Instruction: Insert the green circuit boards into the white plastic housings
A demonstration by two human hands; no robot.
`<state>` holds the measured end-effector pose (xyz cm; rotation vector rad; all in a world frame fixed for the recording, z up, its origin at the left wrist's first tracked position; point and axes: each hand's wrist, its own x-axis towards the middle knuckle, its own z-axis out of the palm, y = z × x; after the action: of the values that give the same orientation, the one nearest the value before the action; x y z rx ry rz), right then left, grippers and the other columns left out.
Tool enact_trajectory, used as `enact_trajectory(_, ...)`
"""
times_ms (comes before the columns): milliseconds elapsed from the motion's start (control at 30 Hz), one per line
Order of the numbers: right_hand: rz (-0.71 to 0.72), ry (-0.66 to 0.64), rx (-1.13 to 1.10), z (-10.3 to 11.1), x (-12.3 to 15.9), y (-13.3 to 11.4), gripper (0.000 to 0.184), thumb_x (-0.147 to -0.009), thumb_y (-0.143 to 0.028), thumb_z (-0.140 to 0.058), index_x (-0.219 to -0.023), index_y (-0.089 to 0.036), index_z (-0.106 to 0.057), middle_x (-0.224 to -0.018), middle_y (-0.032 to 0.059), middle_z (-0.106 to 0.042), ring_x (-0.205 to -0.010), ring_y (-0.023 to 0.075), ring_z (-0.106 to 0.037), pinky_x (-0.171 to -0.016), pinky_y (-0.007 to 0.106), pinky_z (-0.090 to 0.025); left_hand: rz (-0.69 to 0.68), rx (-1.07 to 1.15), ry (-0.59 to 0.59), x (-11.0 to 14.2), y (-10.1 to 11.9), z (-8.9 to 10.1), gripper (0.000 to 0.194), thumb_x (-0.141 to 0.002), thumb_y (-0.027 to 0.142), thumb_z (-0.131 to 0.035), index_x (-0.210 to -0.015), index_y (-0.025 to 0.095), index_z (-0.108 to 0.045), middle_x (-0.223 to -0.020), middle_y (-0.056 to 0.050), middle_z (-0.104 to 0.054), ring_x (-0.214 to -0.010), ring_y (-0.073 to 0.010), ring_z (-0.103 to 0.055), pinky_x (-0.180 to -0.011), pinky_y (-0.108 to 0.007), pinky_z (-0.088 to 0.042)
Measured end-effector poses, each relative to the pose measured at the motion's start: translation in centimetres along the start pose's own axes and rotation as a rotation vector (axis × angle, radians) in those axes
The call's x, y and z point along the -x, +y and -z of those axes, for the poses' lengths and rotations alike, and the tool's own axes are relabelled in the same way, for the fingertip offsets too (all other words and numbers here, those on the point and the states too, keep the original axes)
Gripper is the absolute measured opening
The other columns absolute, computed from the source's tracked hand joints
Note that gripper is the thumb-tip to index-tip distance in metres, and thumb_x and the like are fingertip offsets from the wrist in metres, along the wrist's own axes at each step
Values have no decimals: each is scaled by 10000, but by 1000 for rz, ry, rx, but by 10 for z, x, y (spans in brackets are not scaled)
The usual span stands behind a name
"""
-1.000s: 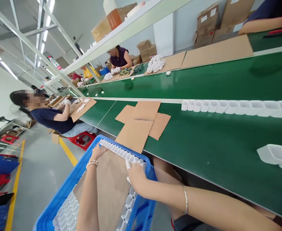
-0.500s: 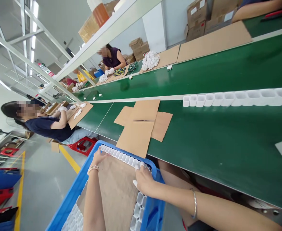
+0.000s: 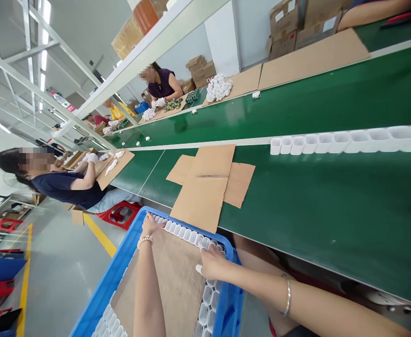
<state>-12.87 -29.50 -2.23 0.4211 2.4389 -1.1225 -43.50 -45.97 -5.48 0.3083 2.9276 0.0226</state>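
Surrounding all, workroom [image 3: 253, 32]: grey floor [image 3: 61, 252], yellow floor line [image 3: 100, 234], white overhead beam [image 3: 156, 49], co-workers [image 3: 67, 185] seated farther along.
Green bench [image 3: 297, 201]: smooth, faintly glossy; bears overlapping cardboard pieces [image 3: 201, 196] and a long row of white cups [image 3: 332, 145].
Blue crate [image 3: 116, 271]: stands beside the near bench edge; holds a flat brown sheet [image 3: 177, 276].
Crate row [image 3: 182, 231]: inside, along the far wall; white, open-topped, rounded-square cups set side by side, more along both sides.
Right hand [image 3: 214, 262]: white-covered fingertips, touches the row's right end; cannot tell whether clasping or released.
Left hand [image 3: 152, 225]: touches the left end; likewise cannot tell.
Carton labels [image 3: 329, 24]: white, writing too small to read.
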Motion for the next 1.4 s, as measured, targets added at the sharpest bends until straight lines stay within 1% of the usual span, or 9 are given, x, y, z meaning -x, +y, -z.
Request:
enact_trajectory(167, -28, 43, -30, 0, -1, 0, 523, -798, -337, -599, -1271, -117, -571, -1282, 238, -530, -1188, 407, -521, -941, 479, -431, -4, -61, -4, 5, -2, -2, 796, -856, 518, -574, -1476, 136, -254, -1468, -199, -370, -1338, -345, -383, -1096, -550, -284)
enact_trajectory(367, -19, 97, -44, -3, -1, 1, 478, -824, -328, -576, -1253, -119, -573, -1225, 235, -555, -1145, 404, -558, -898, 473, -454, -41, -110, 14, 14, -9, 6, 1105, -721, 541, -654, -1493, 22, -59, -1410, -280, -412, -1334, -388, -387, -1085, -474, -287)
enact_trajectory(433, -13, 106, -48, -2, 1, 1, 463, -834, -329, -568, -1247, -121, -574, -1211, 229, -562, -1136, 402, -563, -891, 466, -457, -48, -124, 28, 18, -11, 11, 1135, -692, 549, -651, -1487, 4, -52, -1395, -289, -424, -1327, -404, -393, -1076, -454, -292)
enact_trajectory(567, 5, 125, -50, 2, 8, -2, 430, -844, -302, -560, -1233, -122, -578, -1202, 219, -565, -1136, 396, -557, -897, 457, -451, -49, -152, 57, 27, -17, 25, 1115, -682, 551, -630, -1480, -3, -86, -1384, -291, -431, -1319, -411, -403, -1072, -441, -290)
enact_trajectory(767, 79, 146, -26, 10, 21, -12, 393, -847, -235, -552, -1224, -131, -585, -1193, 208, -571, -1124, 380, -557, -865, 426, -462, -8, -186, 111, 50, -30, 51, 1095, -705, 585, -579, -1477, -25, -99, -1383, -306, -430, -1313, -422, -406, -1071, -455, -291)
enact_trajectory(900, 129, 167, 13, 18, 30, -23, 352, -854, -198, -547, -1191, -122, -611, -1178, 210, -582, -1099, 367, -567, -869, 431, -458, 36, -204, 141, 67, -41, 73, 1125, -709, 644, -548, -1490, -12, -75, -1385, -305, -433, -1323, -426, -395, -1069, -456, -304)
enact_trajectory(1000, 150, 192, 40, 27, 38, -31, 322, -850, -189, -561, -1156, -119, -634, -1165, 207, -591, -1087, 362, -571, -864, 428, -460, 63, -216, 160, 77, -45, 90, 1148, -699, 665, -552, -1495, -4, -65, -1369, -302, -457, -1316, -423, -410, -1061, -459, -318)
enact_trajectory(1267, 210, 315, 102, 47, 63, -43, 282, -845, -240, -600, -1107, -148, -655, -1107, 190, -610, -1022, 337, -595, -815, 409, -469, 102, -222, 213, 107, -38, 140, 1163, -699, 698, -544, -1499, 9, -58, -1369, -303, -469, -1307, -432, -423, -1054, -497, -328)
enact_trajectory(1400, 237, 400, 144, 61, 75, -40, 266, -851, -251, -600, -1088, -145, -660, -1083, 194, -612, -1004, 339, -591, -803, 424, -464, 117, -209, 231, 119, -23, 160, 1164, -698, 695, -542, -1495, 2, -52, -1366, -289, -486, -1302, -419, -437, -1052, -482, -346)
